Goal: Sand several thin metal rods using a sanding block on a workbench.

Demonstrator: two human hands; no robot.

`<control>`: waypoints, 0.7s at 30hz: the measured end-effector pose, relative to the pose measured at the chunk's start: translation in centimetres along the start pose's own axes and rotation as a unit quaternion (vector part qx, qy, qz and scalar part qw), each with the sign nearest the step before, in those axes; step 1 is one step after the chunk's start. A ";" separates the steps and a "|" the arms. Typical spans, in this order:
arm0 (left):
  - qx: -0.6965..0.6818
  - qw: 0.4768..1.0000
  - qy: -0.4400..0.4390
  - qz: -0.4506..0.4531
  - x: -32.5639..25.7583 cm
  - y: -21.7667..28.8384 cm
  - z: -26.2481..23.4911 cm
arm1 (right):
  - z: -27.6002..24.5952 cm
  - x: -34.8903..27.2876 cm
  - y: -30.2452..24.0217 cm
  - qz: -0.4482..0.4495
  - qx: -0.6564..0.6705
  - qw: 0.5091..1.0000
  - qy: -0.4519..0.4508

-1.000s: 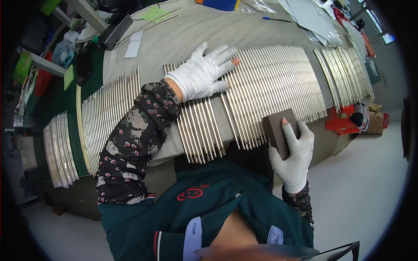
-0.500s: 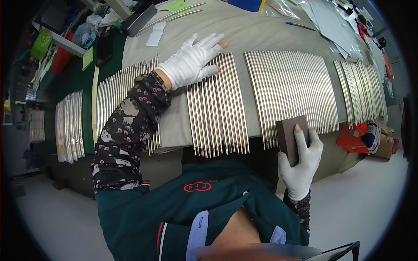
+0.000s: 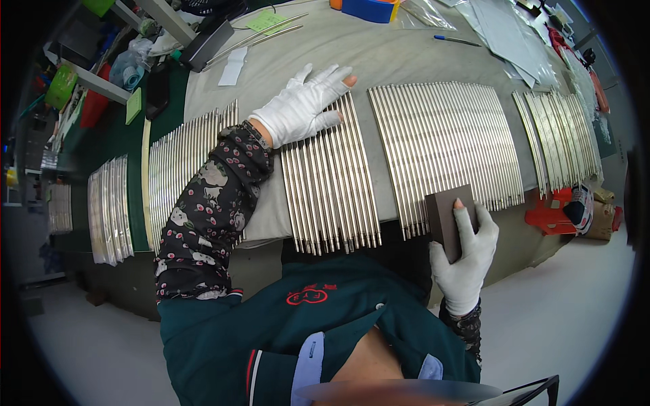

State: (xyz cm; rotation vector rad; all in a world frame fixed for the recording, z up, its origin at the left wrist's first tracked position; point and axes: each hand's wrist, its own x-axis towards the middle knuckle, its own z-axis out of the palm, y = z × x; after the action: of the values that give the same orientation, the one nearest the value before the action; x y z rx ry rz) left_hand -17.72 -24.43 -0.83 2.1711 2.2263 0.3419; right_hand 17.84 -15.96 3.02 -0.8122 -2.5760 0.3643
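Observation:
My left hand (image 3: 305, 107), in a white glove with bare fingertips showing, lies flat with fingers spread over the far end of a middle group of thin silvery metal rods (image 3: 330, 189). The rods lie side by side, pointing toward me. Lower right, my right hand (image 3: 468, 260), gloved the same way, grips a dark brown rectangular block (image 3: 443, 218) between thumb and fingers. The block is at the near ends of a wider group of rods (image 3: 443, 142), covering some of them. Whether it touches them I cannot tell.
More rods (image 3: 186, 159) lie left, partly under my left forearm, and another group (image 3: 558, 139) lies far right. Wrapped rods (image 3: 108, 210) are at the far left. Toward the back are a paper slip (image 3: 233, 66), a blue pen (image 3: 457, 40) and plastic bags (image 3: 501, 44). A red stool (image 3: 552, 215) stands right.
The whole view has shifted slightly. My left hand has moved a little to the right over the middle rods. My right hand still holds the block near the same rods.

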 end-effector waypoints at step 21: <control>0.068 0.983 -0.010 -0.169 2.5 4.2 0.6 | 3.5 5.1 -5.6 -0.094 -0.073 0.991 -0.053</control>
State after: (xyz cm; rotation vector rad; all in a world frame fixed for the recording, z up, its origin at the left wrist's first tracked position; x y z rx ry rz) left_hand -13.53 -21.78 -0.40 1.7885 2.6144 0.1629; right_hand 9.78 -17.79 3.55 -0.6040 -2.7770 0.1675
